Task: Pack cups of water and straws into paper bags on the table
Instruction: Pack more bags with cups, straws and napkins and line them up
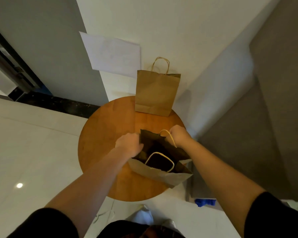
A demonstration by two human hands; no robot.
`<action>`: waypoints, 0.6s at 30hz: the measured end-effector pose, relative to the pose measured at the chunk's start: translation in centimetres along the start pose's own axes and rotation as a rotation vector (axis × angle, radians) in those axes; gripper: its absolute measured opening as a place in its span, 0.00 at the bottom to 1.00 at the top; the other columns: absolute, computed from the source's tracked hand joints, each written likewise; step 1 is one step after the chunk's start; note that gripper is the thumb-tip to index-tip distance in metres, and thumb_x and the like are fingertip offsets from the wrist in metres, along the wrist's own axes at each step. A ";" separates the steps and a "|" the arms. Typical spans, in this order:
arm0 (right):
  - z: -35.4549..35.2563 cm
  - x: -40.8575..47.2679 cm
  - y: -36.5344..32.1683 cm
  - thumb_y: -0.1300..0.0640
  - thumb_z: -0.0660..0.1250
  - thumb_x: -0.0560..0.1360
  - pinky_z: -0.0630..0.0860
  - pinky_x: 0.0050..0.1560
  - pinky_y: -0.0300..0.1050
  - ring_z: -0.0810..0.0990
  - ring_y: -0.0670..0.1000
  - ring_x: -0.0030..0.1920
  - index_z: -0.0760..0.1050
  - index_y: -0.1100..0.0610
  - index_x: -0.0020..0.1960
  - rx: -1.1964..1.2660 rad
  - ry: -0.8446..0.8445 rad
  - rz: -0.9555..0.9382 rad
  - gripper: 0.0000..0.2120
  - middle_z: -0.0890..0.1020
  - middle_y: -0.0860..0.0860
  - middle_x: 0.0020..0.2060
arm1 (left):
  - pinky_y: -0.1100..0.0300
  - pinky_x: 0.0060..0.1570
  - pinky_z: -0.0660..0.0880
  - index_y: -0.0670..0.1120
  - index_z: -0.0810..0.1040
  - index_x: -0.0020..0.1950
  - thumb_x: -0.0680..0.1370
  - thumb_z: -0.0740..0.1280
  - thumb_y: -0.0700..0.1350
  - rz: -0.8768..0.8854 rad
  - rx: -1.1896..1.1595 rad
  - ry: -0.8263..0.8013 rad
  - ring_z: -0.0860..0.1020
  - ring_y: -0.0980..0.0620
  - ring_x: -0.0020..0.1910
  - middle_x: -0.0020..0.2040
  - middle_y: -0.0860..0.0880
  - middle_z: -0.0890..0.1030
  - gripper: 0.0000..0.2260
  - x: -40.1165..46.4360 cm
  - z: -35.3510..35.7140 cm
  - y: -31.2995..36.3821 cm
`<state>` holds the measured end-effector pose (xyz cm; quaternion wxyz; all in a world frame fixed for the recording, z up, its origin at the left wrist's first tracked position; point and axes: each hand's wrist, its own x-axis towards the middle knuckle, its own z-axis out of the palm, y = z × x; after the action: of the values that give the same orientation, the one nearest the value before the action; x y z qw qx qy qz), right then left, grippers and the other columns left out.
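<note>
Head view: both hands' grip clutches near bag (162,174) rim; dark interior hides contents.

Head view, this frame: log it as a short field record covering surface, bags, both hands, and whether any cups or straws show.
surface: round wooden table
near bag: open paper bag, mouth facing the camera, inside dark, contents cannot be told
far bag: closed paper bag upright at the table's far edge, handles up
left hand: left hand gripping the open bag's left rim
right hand: right hand gripping its far rim beside one handle
cups and straws: none visible
task state: bag held open, nothing seen going in
</note>
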<state>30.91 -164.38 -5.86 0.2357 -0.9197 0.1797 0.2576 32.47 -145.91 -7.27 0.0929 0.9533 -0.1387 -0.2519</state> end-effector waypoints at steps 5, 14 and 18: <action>-1.0 -1.0 -0.7 0.60 0.65 0.76 0.74 0.37 0.46 0.78 0.57 0.38 0.74 0.60 0.36 0.067 0.035 -0.027 0.10 0.75 0.55 0.32 | 0.56 0.40 0.77 0.48 0.75 0.49 0.76 0.63 0.59 0.004 0.015 0.023 0.78 0.50 0.42 0.41 0.50 0.78 0.15 0.4 -1.0 0.4; -3.5 -8.0 -0.1 0.58 0.61 0.76 0.75 0.41 0.48 0.76 0.55 0.38 0.74 0.60 0.36 0.197 0.196 -0.121 0.11 0.75 0.55 0.32 | 0.61 0.29 0.69 0.48 0.70 0.34 0.78 0.59 0.50 0.058 0.080 0.331 0.72 0.53 0.30 0.32 0.50 0.73 0.13 -4.8 -3.7 4.1; -3.9 -12.9 1.5 0.57 0.62 0.75 0.68 0.36 0.44 0.71 0.52 0.33 0.68 0.57 0.31 0.226 0.235 -0.176 0.13 0.71 0.53 0.29 | 0.59 0.33 0.73 0.49 0.74 0.41 0.78 0.61 0.51 0.110 0.020 0.474 0.73 0.53 0.33 0.35 0.51 0.76 0.09 -8.8 -4.9 8.3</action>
<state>21.40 -164.97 3.80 0.3365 -0.9233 0.1528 0.1048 25.75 -150.49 2.98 0.1270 0.9776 -0.1674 -0.0144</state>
